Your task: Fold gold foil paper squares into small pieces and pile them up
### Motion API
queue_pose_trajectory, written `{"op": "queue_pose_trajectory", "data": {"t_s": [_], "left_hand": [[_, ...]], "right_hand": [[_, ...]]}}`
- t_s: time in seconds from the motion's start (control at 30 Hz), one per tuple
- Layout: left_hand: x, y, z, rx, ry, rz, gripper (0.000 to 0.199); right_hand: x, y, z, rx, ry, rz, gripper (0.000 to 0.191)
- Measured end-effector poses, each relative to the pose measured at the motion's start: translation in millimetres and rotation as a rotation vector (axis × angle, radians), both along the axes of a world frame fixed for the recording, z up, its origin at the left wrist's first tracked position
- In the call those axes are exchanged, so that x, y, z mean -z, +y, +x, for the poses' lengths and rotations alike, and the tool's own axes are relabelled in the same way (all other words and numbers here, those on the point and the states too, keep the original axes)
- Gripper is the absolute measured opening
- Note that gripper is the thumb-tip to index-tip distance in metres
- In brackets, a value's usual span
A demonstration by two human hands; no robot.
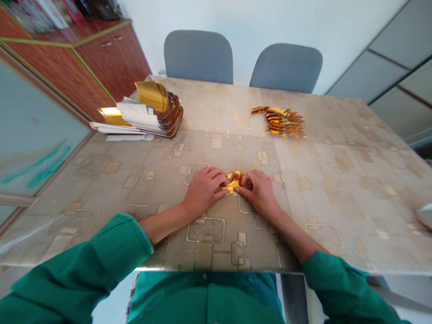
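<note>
A small piece of folded gold foil paper (232, 182) lies between my two hands, just above the patterned tablecloth. My left hand (207, 189) pinches its left end between thumb and fingers. At the opposite end my right hand (259, 190) grips it the same way, thumb toward me. Some of the folds are hidden by my fingertips. Farther off at the back right sits a pile of folded gold paper pieces (283, 121). To the back left is a stack of gold and white paper sheets (135, 117), some curled upward.
The table (162, 180) wears a beige cloth with rectangle patterns. Two grey chairs (199, 56) stand behind it against the wall. A reddish wooden cabinet (111, 58) is beyond the left corner. A whitish object (425, 213) shows at the right edge.
</note>
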State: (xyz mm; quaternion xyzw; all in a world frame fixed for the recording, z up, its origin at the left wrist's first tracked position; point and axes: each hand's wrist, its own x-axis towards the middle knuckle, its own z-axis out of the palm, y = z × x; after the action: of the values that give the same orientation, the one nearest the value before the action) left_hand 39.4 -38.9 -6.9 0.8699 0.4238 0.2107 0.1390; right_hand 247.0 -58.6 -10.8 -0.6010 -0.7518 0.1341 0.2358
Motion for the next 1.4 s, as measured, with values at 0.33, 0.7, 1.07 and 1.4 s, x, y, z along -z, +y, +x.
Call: {"op": "queue_pose_trajectory", "data": {"t_s": [0.33, 0.7, 1.07, 1.4], "left_hand": [[2.2, 3.2, -2.4, 0.018, -0.021, 0.032, 0.014], [4.7, -5.7, 0.8, 0.215, 0.200, 0.450, 0.017], [-0.8, -28.4, -10.1, 0.283, 0.391, 0.500, 0.026], [-3.2, -17.8, -7.6, 0.241, 0.314, 0.406, 0.018]], "right_hand": [[-4.3, -4.5, 1.7, -0.351, -0.208, 0.271, 0.016], [-6.6, 0.8, 10.6, -0.439, -0.202, 0.286, 0.017], [-11.9, -0.5, 16.1, -0.470, -0.257, 0.251, 0.023], [-15.7, 0.4, 19.4, -0.526, -0.212, 0.208, 0.022]]}}
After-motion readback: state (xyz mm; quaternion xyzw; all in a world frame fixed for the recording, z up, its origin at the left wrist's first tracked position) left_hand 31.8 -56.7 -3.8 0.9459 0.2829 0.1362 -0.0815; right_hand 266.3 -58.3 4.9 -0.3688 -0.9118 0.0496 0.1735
